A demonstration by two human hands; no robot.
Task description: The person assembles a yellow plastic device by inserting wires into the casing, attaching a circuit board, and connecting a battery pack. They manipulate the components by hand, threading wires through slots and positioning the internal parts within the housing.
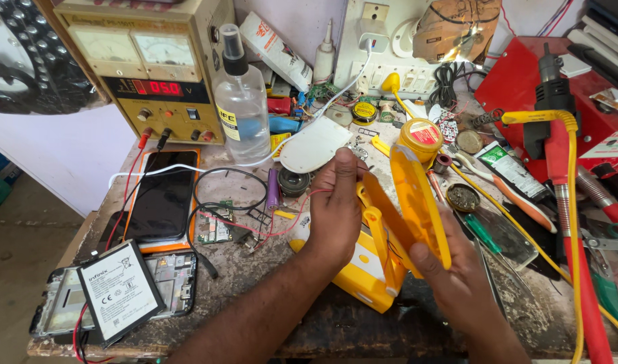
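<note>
Yellow casing, opened over worktop: body steadied in left hand, cover gripped by right hand, tilted aside, exposing wires.

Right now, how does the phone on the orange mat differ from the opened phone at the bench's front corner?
The phone on the orange mat lies whole, its dark screen facing up; the opened phone shows its bare inner frame. A white-labelled battery rests tilted across the opened phone, while nothing lies on the whole one. The whole phone sits near the power supply, the opened one at the bench's edge. Both lie flat, away from both hands.
</note>
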